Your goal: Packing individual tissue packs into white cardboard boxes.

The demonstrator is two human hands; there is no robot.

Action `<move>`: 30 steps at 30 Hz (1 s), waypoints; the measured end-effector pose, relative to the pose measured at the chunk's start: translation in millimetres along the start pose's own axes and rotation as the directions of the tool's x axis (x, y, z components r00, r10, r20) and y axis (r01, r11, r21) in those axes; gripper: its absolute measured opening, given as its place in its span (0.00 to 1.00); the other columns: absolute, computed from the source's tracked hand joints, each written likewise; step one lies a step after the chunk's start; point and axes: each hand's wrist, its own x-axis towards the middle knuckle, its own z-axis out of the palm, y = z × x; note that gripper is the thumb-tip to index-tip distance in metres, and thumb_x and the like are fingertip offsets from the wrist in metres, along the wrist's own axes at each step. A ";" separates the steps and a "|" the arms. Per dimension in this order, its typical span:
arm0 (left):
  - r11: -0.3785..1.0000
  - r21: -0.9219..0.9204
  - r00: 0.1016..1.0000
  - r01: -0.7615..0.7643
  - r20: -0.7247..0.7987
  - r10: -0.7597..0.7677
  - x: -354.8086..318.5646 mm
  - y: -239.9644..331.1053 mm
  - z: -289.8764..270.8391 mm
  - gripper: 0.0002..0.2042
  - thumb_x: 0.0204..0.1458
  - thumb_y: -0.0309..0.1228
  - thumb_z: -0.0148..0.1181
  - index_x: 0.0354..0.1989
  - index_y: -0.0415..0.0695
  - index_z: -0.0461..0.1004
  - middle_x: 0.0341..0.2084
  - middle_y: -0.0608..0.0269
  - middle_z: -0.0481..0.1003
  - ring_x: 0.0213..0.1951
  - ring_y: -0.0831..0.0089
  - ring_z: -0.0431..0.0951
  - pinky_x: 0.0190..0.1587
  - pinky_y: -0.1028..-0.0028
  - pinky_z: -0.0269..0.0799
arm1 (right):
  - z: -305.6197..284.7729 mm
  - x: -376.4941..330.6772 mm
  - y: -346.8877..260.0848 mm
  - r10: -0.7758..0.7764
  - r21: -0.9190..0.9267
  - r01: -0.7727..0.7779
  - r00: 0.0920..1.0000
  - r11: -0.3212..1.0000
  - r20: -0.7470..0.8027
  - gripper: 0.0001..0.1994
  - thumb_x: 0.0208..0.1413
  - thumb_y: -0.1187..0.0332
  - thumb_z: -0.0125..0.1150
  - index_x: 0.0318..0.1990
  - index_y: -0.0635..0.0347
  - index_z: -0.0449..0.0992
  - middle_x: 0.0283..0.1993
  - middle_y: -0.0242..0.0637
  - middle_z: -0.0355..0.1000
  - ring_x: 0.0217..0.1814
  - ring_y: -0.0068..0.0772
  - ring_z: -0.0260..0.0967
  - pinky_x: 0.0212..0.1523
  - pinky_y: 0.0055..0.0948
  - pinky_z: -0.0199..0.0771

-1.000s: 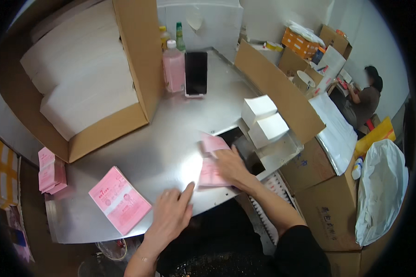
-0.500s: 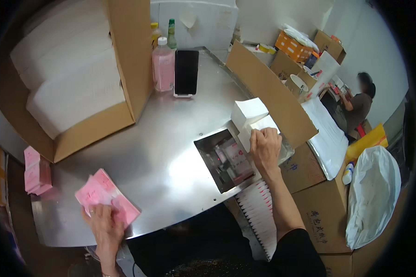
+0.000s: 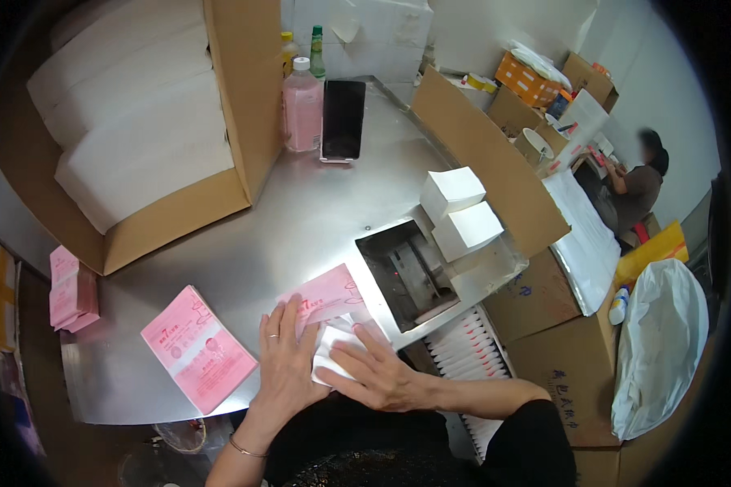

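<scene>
A pink printed plastic bag lies on the metal table close in front of me, left of the square opening. On its near left part rests my left hand, fingers stretched out and spread. A folded white tissue sits at the bag's near end, between my hands. My right hand has its fingers over the tissue and holds it against the bag; its thumb is hidden. To the left, apart from both hands, lies a stack of similar pink bags.
Two white tissue stacks stand beyond the table's opening. A large carton of white tissue fills the back left. Pink packs stand at the left edge. A phone and bottles are behind. Another person sits far right.
My right hand has come from the white stacks to the near middle with a tissue. My left hand has moved right from the pink stack, and one pink bag now lies by the opening.
</scene>
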 end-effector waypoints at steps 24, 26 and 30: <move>0.967 0.252 0.999 0.023 0.035 -0.033 15.3 21.2 4.3 0.20 0.49 0.43 0.65 0.45 0.42 0.76 0.45 0.51 0.70 0.46 0.57 0.69 0.49 0.54 0.61 | -75.7 -40.7 153.3 0.607 -0.355 -0.752 0.658 0.555 -0.445 0.14 0.51 0.79 0.60 0.47 0.62 0.79 0.41 0.45 0.73 0.46 0.51 0.69 0.45 0.46 0.68; 0.966 0.257 0.993 0.026 0.106 -0.055 9.8 22.7 4.6 0.20 0.48 0.41 0.65 0.46 0.42 0.76 0.44 0.51 0.70 0.47 0.57 0.69 0.47 0.54 0.63 | -74.0 -44.3 146.9 0.523 -0.474 -0.693 0.721 0.544 -0.455 0.18 0.50 0.81 0.57 0.50 0.64 0.78 0.46 0.47 0.74 0.51 0.52 0.70 0.48 0.46 0.70; 0.993 -0.113 0.985 0.033 0.171 -0.013 5.7 7.5 11.5 0.27 0.44 0.37 0.66 0.55 0.41 0.73 0.44 0.49 0.69 0.44 0.54 0.69 0.41 0.58 0.66 | -21.0 -9.3 53.7 0.240 -0.180 -0.262 0.961 0.948 -0.136 0.20 0.46 0.77 0.58 0.51 0.68 0.74 0.47 0.52 0.73 0.51 0.58 0.72 0.58 0.56 0.69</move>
